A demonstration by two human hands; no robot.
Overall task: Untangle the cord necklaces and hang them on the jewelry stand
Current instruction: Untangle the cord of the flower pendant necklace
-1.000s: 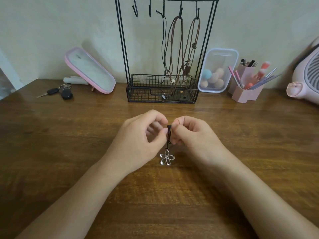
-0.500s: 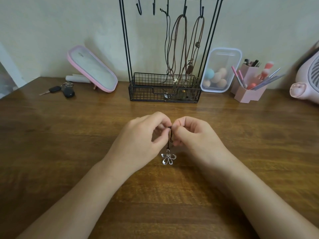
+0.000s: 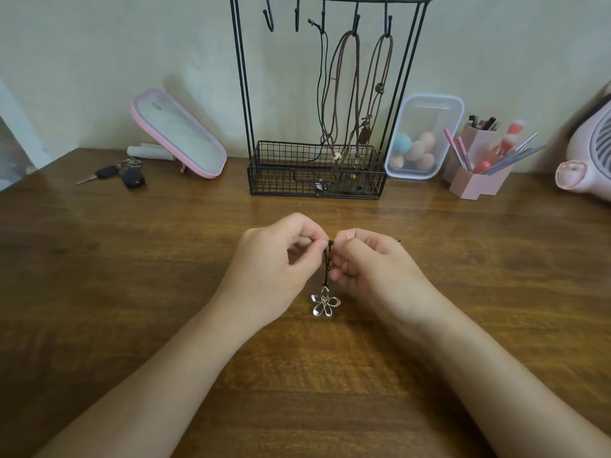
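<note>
Light: soft, diffuse, moderately dim, warm cast; shadows soft-edged. Faint sheen on table (image 3: 463,233) beyond-right of fingers (image 3: 357,241); soft shade on wood just below them. Small glints on cord necklace (image 3: 325,304) pendant. Sharp nr fingers; softer twd frame edges. Wide-angle distortion: jewelry stand (image 3: 243,94) uprights, beyond fingers, lean inward at top.

Keys (image 3: 114,174) lie far left beside a tilted pink mirror (image 3: 178,137). Far right stand a clear sponge box (image 3: 426,109) and a pink organizer (image 3: 476,186).
</note>
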